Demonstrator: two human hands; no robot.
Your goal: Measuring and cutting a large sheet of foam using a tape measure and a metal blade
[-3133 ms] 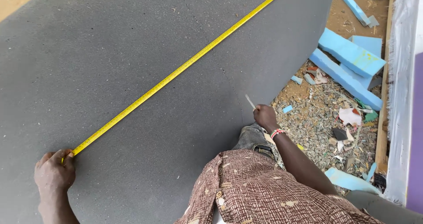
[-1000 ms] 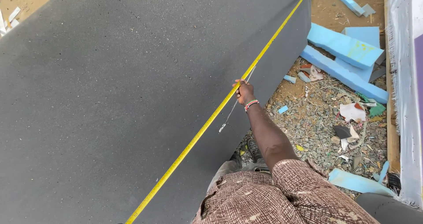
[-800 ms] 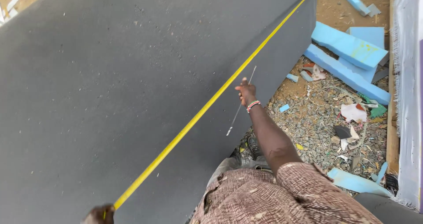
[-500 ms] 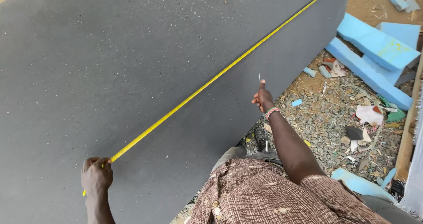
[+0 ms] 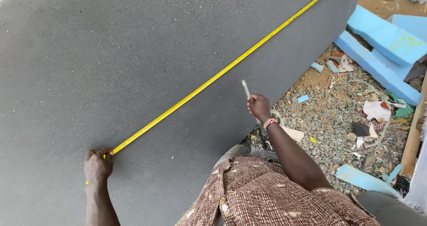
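1. Left hand [image 5: 98,165] presses the yellow tape [image 5: 213,78] onto the grey foam [image 5: 111,61], fingers curled shut over the tape's near end.
2. The tape runs taut from those fingers diagonally up and to the right, lying flat on the foam.
3. Right hand [image 5: 259,107] is closed around a thin blade [image 5: 246,88]; its tip sticks out above the fingers, just short of the tape.
4. Blue offcuts [image 5: 386,44] lie on gravel [image 5: 333,119], well right of the right fingers.
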